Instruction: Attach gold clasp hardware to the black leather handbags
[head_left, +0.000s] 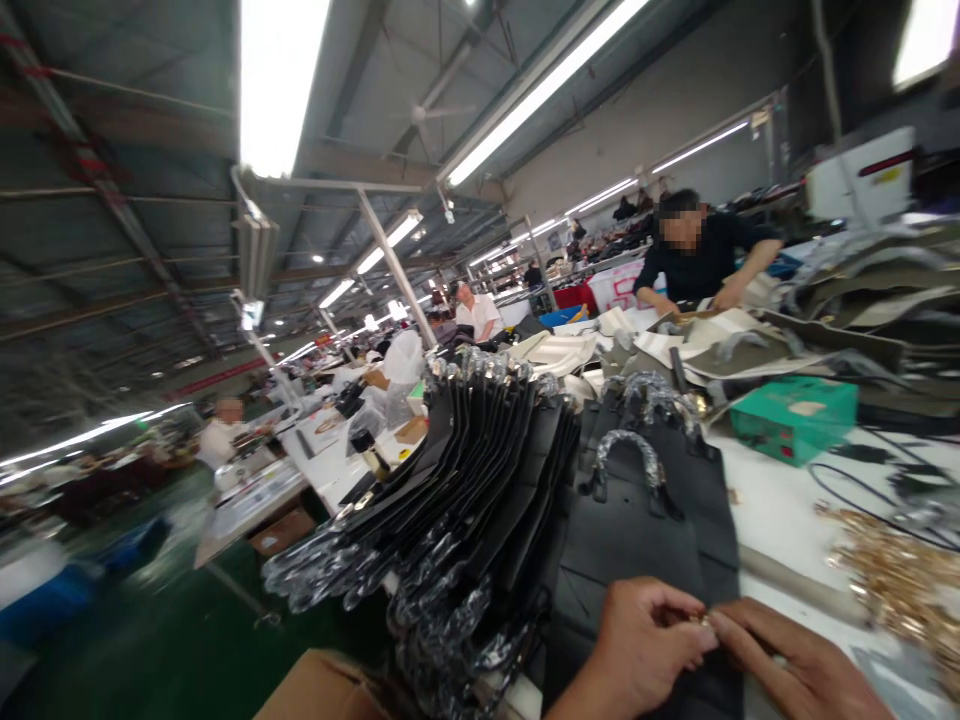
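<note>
My left hand (637, 645) and my right hand (795, 665) meet at the bottom of the view, their fingertips pinching a small gold metal fitting (701, 622). Most of the fitting is hidden by my fingers. Just beneath my hands lies a black handbag (645, 545) with a transparent, twisted handle (630, 450). To its left leans a tall, overlapping stack of black handbags (480, 500) with similar transparent handles. A loose heap of small gold fittings (892, 585) lies on the white table (780, 520) to the right of my right hand.
A green box (793, 418) stands on the white table beyond the heap. Olive and cream bag panels (720, 350) lie further back, where a co-worker (701, 255) handles them. A cardboard box (322, 690) sits at the bottom left.
</note>
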